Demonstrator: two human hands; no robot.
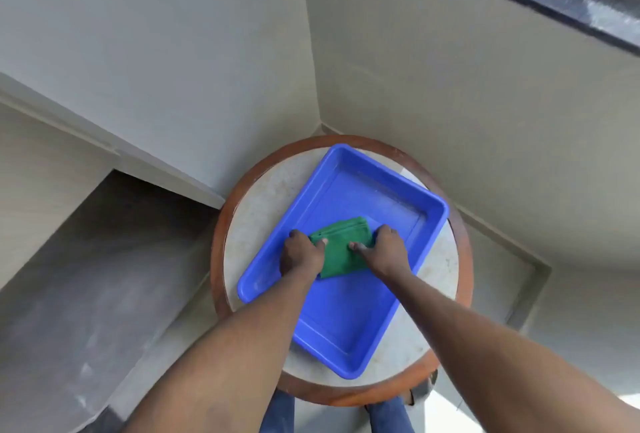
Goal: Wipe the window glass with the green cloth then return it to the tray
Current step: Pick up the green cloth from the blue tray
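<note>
From the head view I see the green cloth [341, 247] lying folded inside the blue tray [408, 190], near its middle, on the round desk [259, 197]. My left hand [301, 254] and right hand [386, 249] rest on its opposite edges, fingers [356, 245] curled lightly onto the fabric; whether they pinch it yet I cannot tell. I judge it light, soft and floppy, so I'd grip the folded edges together to keep it from unfolding.

Matt green cloth [341, 249], glossy blue plastic tray [349, 186], wood-rimmed stone-like tabletop [263, 204].
</note>
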